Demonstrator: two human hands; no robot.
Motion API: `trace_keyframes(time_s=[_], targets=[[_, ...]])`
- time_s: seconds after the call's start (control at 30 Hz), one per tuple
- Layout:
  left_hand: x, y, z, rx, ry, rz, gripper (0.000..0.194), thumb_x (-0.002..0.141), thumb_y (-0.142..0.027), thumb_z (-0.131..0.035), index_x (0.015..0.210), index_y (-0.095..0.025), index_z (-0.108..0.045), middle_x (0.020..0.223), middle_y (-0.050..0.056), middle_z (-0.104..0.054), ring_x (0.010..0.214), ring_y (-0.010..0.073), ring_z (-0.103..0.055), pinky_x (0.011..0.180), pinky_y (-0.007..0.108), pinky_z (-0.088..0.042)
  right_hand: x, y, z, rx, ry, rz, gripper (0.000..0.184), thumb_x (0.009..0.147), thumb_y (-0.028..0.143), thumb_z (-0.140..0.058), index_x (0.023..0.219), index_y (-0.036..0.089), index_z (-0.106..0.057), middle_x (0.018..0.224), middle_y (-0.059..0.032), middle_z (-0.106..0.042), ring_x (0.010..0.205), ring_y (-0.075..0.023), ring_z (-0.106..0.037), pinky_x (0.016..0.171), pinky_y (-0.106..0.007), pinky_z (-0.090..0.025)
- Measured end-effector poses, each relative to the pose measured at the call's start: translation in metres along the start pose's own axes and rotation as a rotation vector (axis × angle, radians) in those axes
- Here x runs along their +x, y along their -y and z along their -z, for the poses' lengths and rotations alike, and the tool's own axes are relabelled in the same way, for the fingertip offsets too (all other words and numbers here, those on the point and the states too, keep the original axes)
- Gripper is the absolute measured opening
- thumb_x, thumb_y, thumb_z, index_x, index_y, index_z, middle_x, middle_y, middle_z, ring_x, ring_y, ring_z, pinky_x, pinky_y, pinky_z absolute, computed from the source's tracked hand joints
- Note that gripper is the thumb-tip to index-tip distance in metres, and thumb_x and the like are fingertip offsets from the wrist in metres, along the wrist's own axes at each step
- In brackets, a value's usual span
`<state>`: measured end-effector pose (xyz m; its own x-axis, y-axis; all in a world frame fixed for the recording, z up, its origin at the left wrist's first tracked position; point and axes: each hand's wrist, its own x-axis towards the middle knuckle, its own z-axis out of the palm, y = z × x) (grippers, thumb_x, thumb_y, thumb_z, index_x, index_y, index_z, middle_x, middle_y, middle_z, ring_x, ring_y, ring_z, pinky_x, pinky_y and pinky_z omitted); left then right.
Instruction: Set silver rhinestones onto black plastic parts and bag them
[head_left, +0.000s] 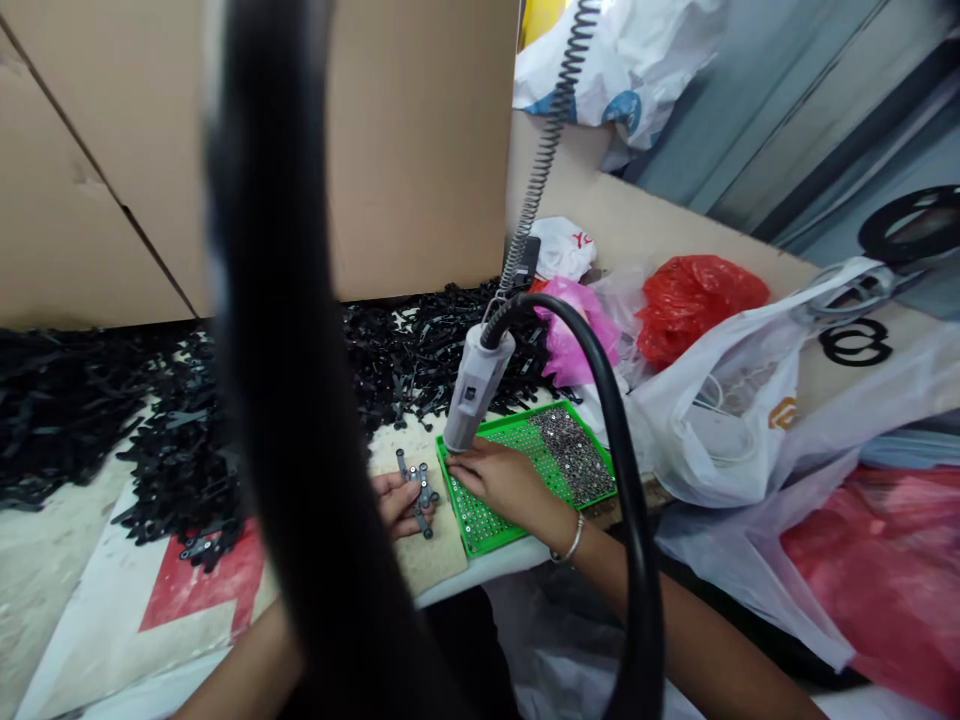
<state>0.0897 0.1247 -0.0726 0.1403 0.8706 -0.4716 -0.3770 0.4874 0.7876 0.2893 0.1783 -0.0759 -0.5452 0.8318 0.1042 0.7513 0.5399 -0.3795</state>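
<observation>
My left hand (394, 497) is closed around several small dark grey plastic parts (421, 485) with round ends, over the table left of the green tray. A green tray (491, 546) has rows of small holes, with a heap of small metal screws (574, 450) on its right side. Over the tray's left edge reaches my right hand (510, 482), fingers pinched together; what they hold, if anything, is hidden. Just above those fingers, tilted, hangs a light grey electric screwdriver (474, 385). Its lower tip is hidden near the hand.
A coiled spring (546, 150) holds the screwdriver from above. A thick black cable (300, 350) crosses close before the camera. Piles of black plastic parts (187, 430) lie along a cardboard wall (420, 150). To the right are a red bag (694, 305) and a white bag (720, 400).
</observation>
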Motion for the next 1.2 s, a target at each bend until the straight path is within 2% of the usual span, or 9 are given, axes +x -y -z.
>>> trace_keyframes(time_s=[0.13, 0.2, 0.33, 0.43, 0.53, 0.7, 0.9, 1.0, 1.2], targets=[[0.0, 0.001, 0.0, 0.0, -0.016, -0.007, 0.03, 0.064, -0.03, -0.083, 0.082, -0.011, -0.068, 0.082, 0.008, -0.069, 0.073, 0.0178, -0.065, 0.069, 0.026, -0.055, -0.006, -0.006, 0.007, 0.173, -0.021, -0.045, 0.024, 0.089, 0.014, -0.056, 0.11, 0.021, -0.066, 0.108, -0.0035, -0.064, 0.098, -0.0174, -0.06, 0.087, -0.026, -0.045], [0.0, 0.0, -0.001, 0.008, -0.012, -0.012, 0.034, 0.061, -0.033, -0.085, 0.081, -0.01, -0.068, 0.08, 0.008, -0.069, 0.073, 0.0168, -0.064, 0.068, 0.024, -0.055, -0.009, -0.006, 0.007, 0.167, 0.004, -0.053, 0.027, 0.089, 0.011, -0.053, 0.11, 0.021, -0.066, 0.106, -0.004, -0.063, 0.095, -0.0172, -0.06, 0.084, -0.026, -0.046], [0.003, 0.002, 0.001, -0.005, 0.009, 0.017, 0.038, 0.059, -0.033, -0.087, 0.081, -0.01, -0.066, 0.079, 0.006, -0.068, 0.072, 0.0158, -0.064, 0.065, 0.021, -0.055, -0.013, -0.002, 0.007, 0.003, 0.103, -0.013, 0.029, 0.09, 0.015, -0.051, 0.113, 0.024, -0.064, 0.11, -0.0058, -0.058, 0.086, -0.0176, -0.058, 0.076, -0.027, -0.046], [0.005, 0.005, 0.003, -0.01, 0.013, 0.016, 0.035, 0.063, -0.031, -0.085, 0.084, -0.011, -0.065, 0.08, 0.006, -0.067, 0.072, 0.015, -0.064, 0.065, 0.021, -0.055, -0.015, 0.002, 0.009, -0.066, 0.128, 0.021, 0.033, 0.092, 0.016, -0.049, 0.121, 0.028, -0.059, 0.11, -0.0056, -0.056, 0.09, -0.0179, -0.056, 0.077, -0.026, -0.044], [0.003, 0.004, 0.001, -0.008, 0.028, 0.006, 0.028, 0.068, -0.028, -0.081, 0.083, -0.011, -0.064, 0.079, 0.005, -0.067, 0.07, 0.0131, -0.063, 0.065, 0.02, -0.055, -0.016, 0.006, 0.014, -0.198, 0.163, 0.056, 0.035, 0.093, 0.017, -0.049, 0.124, 0.031, -0.055, 0.108, -0.0046, -0.056, 0.085, -0.0178, -0.056, 0.069, -0.024, -0.042], [-0.003, -0.001, -0.004, -0.039, -0.021, -0.016, 0.024, 0.068, -0.023, -0.082, 0.081, -0.011, -0.065, 0.078, 0.004, -0.067, 0.071, 0.0132, -0.064, 0.064, 0.018, -0.055, -0.02, 0.01, 0.019, -0.335, 0.198, 0.101, 0.031, 0.094, 0.018, -0.049, 0.122, 0.029, -0.055, 0.107, -0.0053, -0.056, 0.081, -0.0191, -0.056, 0.063, -0.026, -0.042], [0.0, 0.001, -0.001, -0.035, -0.022, -0.004, 0.027, 0.064, -0.022, -0.083, 0.081, -0.01, -0.067, 0.08, 0.007, -0.069, 0.074, 0.017, -0.066, 0.07, 0.025, -0.058, -0.025, 0.004, 0.02, -0.143, 0.155, 0.071, 0.029, 0.093, 0.017, -0.049, 0.119, 0.027, -0.057, 0.116, -0.0017, -0.055, 0.089, -0.0157, -0.057, 0.071, -0.024, -0.043], [0.0, 0.001, -0.001, -0.048, -0.042, -0.012, 0.027, 0.062, -0.021, -0.085, 0.08, -0.011, -0.066, 0.078, 0.005, -0.068, 0.073, 0.0162, -0.066, 0.067, 0.023, -0.058, -0.025, 0.001, 0.021, -0.061, 0.131, 0.027, 0.029, 0.093, 0.015, -0.049, 0.119, 0.025, -0.056, 0.114, -0.0026, -0.056, 0.094, -0.0156, -0.057, 0.072, -0.023, -0.043], [-0.002, -0.001, -0.004, -0.042, -0.026, -0.021, 0.032, 0.062, -0.027, -0.086, 0.081, -0.011, -0.065, 0.076, 0.004, -0.067, 0.069, 0.0125, -0.063, 0.061, 0.017, -0.055, -0.018, 0.004, 0.017, -0.139, 0.128, 0.052, 0.028, 0.093, 0.023, -0.052, 0.12, 0.029, -0.058, 0.109, -0.0028, -0.056, 0.081, -0.0155, -0.057, 0.062, -0.024, -0.039]])
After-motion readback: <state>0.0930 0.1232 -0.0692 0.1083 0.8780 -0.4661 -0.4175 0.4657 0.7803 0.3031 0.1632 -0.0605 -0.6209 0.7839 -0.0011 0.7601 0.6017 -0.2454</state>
